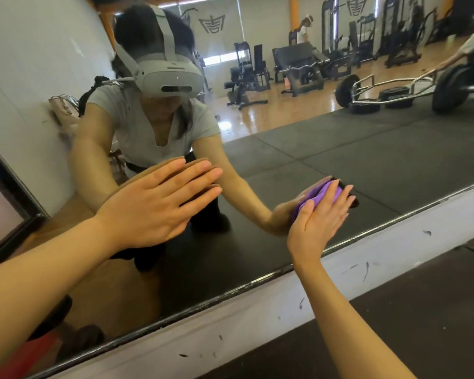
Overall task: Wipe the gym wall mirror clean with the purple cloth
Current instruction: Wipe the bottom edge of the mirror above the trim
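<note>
The wall mirror (340,138) fills most of the view, tilted, with its lower edge running from bottom left up to the right. My right hand (319,218) lies flat with straight fingers on the folded purple cloth (316,196), pressing it against the glass just above the lower edge. Only the cloth's upper part shows past my fingers. My left hand (162,203) is spread flat against the mirror further left, fingers straight, holding nothing.
A scuffed white wall strip (257,313) runs under the mirror, with black rubber floor (394,324) below it. A dark frame edge (14,198) borders the mirror at left. Gym machines, a barbell and other people appear only as reflections.
</note>
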`<state>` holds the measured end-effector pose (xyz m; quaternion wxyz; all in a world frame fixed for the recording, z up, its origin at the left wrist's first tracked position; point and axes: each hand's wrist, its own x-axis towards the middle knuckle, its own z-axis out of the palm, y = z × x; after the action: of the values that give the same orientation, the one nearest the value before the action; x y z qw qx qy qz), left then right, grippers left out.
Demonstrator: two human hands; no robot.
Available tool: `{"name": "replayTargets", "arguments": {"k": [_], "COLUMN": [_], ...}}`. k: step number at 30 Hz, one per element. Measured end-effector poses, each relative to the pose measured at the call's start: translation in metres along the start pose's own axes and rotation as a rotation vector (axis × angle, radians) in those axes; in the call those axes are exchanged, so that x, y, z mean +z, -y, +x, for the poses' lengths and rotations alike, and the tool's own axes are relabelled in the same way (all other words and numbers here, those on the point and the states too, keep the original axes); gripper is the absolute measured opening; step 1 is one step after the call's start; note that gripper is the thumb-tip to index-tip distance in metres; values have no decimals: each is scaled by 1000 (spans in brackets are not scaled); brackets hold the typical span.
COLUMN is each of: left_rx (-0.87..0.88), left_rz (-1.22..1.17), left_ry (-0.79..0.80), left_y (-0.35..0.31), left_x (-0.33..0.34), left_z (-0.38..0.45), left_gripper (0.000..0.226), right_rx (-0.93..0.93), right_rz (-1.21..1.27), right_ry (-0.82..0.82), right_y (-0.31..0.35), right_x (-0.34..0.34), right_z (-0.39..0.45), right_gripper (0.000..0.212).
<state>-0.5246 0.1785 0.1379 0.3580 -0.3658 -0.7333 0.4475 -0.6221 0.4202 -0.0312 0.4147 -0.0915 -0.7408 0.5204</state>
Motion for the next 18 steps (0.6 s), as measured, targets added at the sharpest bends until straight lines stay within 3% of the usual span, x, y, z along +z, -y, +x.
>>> {"name": "replayTargets", "arguments": {"k": [8, 14, 18], "left_rx": [2, -9, -9], "left_rz": [-9, -18, -18], "left_ry": [11, 4, 10], "left_y": [1, 0, 0], "left_x": [-1, -1, 0], "left_z": [1, 2, 1], "left_gripper": [63, 64, 63], "right_rx": [-218, -61, 182], "right_rz": [44, 73, 45], "right_ry": [-31, -73, -6], "right_y": [66, 34, -4], "right_x": [5, 14, 11], "right_z": [28, 2, -30], "right_gripper": [61, 61, 64]}}
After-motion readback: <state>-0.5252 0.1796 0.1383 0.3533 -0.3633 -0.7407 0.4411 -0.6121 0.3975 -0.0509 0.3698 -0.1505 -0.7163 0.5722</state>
